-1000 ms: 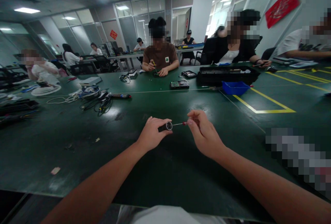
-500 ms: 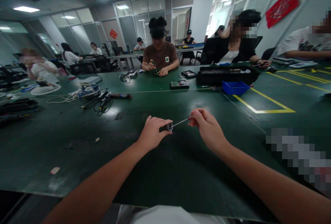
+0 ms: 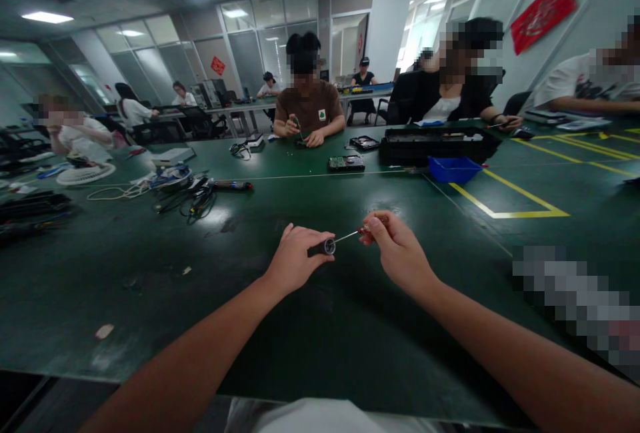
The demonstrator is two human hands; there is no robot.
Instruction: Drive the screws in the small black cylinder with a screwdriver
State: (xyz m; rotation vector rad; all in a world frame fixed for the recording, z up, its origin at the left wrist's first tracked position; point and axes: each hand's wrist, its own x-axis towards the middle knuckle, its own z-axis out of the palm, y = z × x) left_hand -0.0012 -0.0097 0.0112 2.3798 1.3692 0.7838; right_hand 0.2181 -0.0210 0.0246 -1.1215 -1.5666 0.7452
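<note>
Between the thumb and fingers of my left hand (image 3: 296, 256) is a small dark cylinder (image 3: 329, 246) with a pale ring round its open end, which faces right. Much of its body is hidden behind my fingers. My right hand (image 3: 397, 240) is closed on the reddish handle of a screwdriver (image 3: 347, 236). Its thin metal shaft points left, and the tip reaches the cylinder's open end. How deep the tip sits inside I cannot tell. Both hands are above the green table (image 3: 280, 366).
Ahead lie a circuit-board device (image 3: 347, 163), a long black tray (image 3: 437, 143) and a blue bin (image 3: 455, 170). Tangled cables (image 3: 197, 200) are at left, with a white fan grille (image 3: 86, 174) beyond. A person in a brown shirt (image 3: 310, 110) works opposite.
My right hand has shifted slightly and turned, so more of the screwdriver's reddish handle shows. The left hand and the cylinder have hardly moved.
</note>
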